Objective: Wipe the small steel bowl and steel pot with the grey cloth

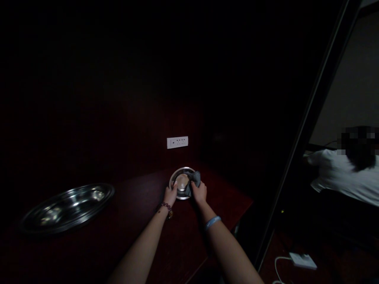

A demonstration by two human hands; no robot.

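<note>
A small round metal bowl point(181, 180) is tilted toward me above the dark red tabletop, near the back wall. My left hand point(171, 194) grips its lower left rim, the thumb lying over the edge and the other fingers hidden beneath. On the right side, my right hand point(199, 191) is closed on a grey cloth point(194, 180), which is bunched against the bowl's rim and inner wall. Whether the right fingers also hold the rim is hidden. Further left on the tabletop lies a large oval metal dish point(69, 209), apart from both hands.
A white socket panel point(177, 142) is set in the dark wall behind the bowl. The tabletop point(133, 201) ends at a dark upright panel on the right. Beyond it are a person in a white top point(343, 173) and a white power strip point(303, 260) with a cable, low down.
</note>
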